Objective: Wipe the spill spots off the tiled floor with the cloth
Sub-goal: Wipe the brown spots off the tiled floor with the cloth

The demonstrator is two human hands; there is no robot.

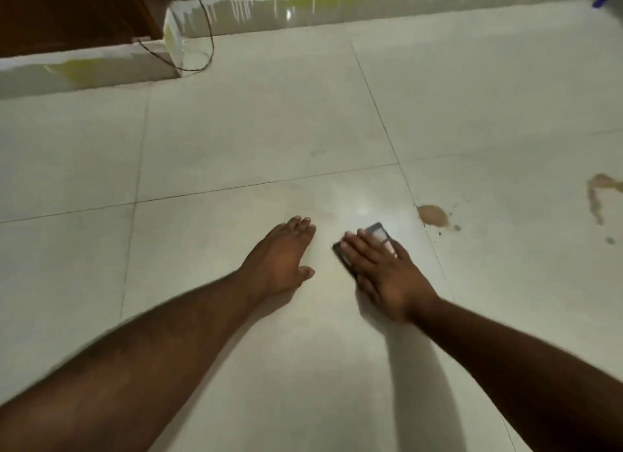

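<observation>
Both hands lie flat on the pale glossy tiled floor (236, 131): the left hand (281, 261) braces bare, fingers straight, while the right hand (381, 269) presses a small dark folded cloth (377, 230) down with straight fingers. Beside that cloth, rightward, a brown spill spot (434, 215) waits unwiped; a streaky brown spill (598, 190) lies farther. Nothing blocks the path; a thin dark cable (202, 40) trails well beyond.

Under the straight fingers (365, 246) of our right hand (387, 273) lies a small, flat, dark-edged pad with a pale face (379, 233), mostly hidden; we cannot tell its material. Far right of those fingers, a brown spill streak (598, 192) runs off the frame edge.
</observation>
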